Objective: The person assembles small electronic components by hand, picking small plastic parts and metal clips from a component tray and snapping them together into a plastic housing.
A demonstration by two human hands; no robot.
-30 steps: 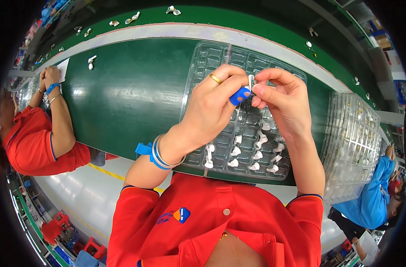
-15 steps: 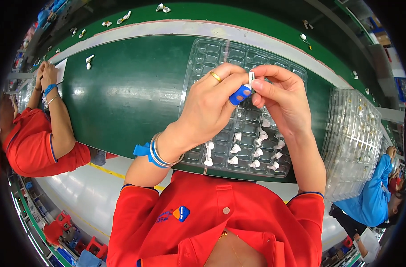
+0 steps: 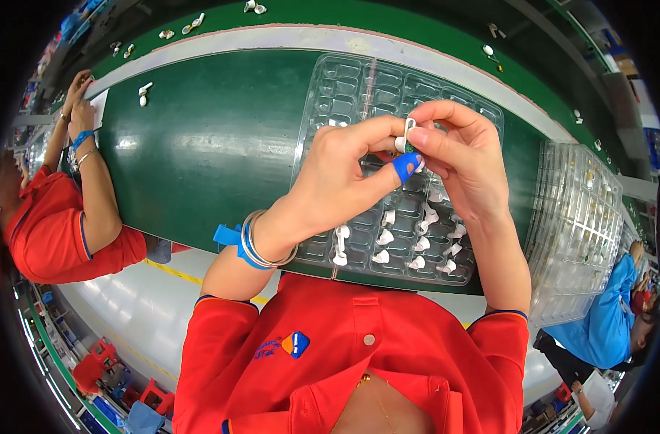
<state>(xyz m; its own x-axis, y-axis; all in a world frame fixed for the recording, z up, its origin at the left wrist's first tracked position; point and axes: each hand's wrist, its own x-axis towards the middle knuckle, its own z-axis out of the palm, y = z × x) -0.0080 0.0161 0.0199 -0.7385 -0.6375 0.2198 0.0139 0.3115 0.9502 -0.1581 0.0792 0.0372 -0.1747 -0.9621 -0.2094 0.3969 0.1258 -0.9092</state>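
Note:
In front of my chest, above a clear plastic tray (image 3: 336,72), my two hands meet at a small white earbud piece (image 3: 409,127) with a stem. My right hand (image 3: 464,160) pinches it between thumb and forefinger. My left hand (image 3: 328,170) steadies its lower left side with the fingers; the left thumb, in a blue finger cover (image 3: 406,168), stands a little below, pointing to the right. The fingers hide part of the piece. Several white earbud pieces (image 3: 386,237) lie in the tray's near compartments, and a longer white one (image 3: 340,244) sits in the near left part.
A stack of clear trays (image 3: 572,231) stands at the right. Two small white parts (image 3: 143,94) lie on the green table (image 3: 200,145) to the left. Beyond a pale rail (image 3: 272,37), more parts lie on a green belt (image 3: 388,25). A co-worker in red (image 3: 59,224) works at the left.
My left thumb has moved down off the piece, and the left fingers have opened out somewhat. My right hand keeps its pinch. The view has shifted slightly.

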